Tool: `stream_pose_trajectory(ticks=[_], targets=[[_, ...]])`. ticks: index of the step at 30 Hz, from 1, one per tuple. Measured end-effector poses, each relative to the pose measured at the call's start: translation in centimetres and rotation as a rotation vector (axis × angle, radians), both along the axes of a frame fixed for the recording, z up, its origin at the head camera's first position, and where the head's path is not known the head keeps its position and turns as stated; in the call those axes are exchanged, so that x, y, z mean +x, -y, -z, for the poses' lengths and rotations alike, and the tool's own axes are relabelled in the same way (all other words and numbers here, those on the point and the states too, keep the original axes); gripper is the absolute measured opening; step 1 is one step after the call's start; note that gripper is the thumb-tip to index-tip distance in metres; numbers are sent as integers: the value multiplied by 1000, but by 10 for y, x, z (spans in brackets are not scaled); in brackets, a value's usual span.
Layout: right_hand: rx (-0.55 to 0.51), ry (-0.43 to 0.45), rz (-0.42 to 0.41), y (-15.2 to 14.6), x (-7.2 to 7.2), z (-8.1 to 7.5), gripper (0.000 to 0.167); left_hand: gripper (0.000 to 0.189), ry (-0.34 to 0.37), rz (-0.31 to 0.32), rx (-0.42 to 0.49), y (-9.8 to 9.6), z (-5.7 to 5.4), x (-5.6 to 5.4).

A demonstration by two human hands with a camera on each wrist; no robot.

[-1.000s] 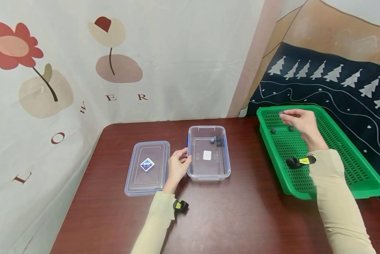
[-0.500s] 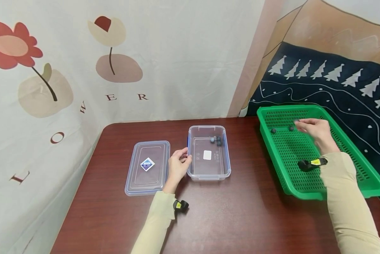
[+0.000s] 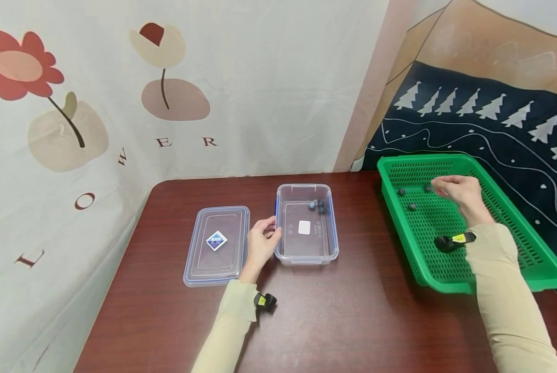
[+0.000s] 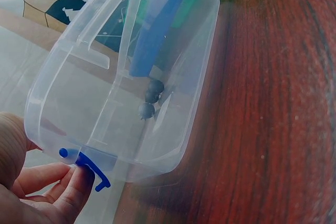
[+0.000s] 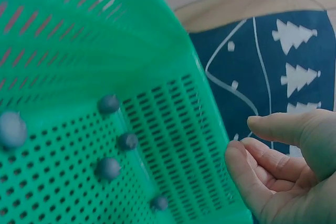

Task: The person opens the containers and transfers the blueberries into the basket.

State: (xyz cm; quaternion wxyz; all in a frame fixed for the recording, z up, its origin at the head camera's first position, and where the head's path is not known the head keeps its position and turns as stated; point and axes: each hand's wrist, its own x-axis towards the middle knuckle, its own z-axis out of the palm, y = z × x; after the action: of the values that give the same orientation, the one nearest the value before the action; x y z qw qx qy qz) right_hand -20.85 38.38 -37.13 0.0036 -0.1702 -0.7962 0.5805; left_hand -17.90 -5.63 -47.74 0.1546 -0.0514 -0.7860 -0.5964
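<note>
In the head view my left hand stays at the left side of a clear plastic food box, its thumb and fingers holding the side by the blue latch. Three blueberries lie in the box's far right corner. My right hand hovers over the far part of a green basket. Nothing shows between its slightly parted thumb and fingers in the right wrist view. Several blueberries are scattered on the basket floor; the hand hides some of them in the head view.
To the left of the box lies its clear lid with a blue rim and diamond label. Both sit on a dark red wooden table. Printed cloth hangs behind the table, and the basket's rim stands up around its floor.
My right hand moved right and toward me over the basket with a blueberry, then let it go. One more blueberry now shows on the basket floor. The left hand has stayed put.
</note>
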Motion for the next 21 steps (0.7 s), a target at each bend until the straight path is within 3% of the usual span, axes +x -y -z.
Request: stream_pose_trajectory(ticks=[11, 14, 18, 21], targets=[[12, -128, -74, 52, -11, -26, 15, 29, -12, 1, 9, 0, -1, 1], [8, -148, -95, 68, -16, -29, 3, 29, -10, 0, 8, 0, -1, 1], [42, -136, -134, 89, -24, -29, 31, 29, -8, 2, 8, 0, -2, 1], [69, -123, -164, 105, -29, -27, 40, 29, -6, 3, 6, 0, -2, 1]])
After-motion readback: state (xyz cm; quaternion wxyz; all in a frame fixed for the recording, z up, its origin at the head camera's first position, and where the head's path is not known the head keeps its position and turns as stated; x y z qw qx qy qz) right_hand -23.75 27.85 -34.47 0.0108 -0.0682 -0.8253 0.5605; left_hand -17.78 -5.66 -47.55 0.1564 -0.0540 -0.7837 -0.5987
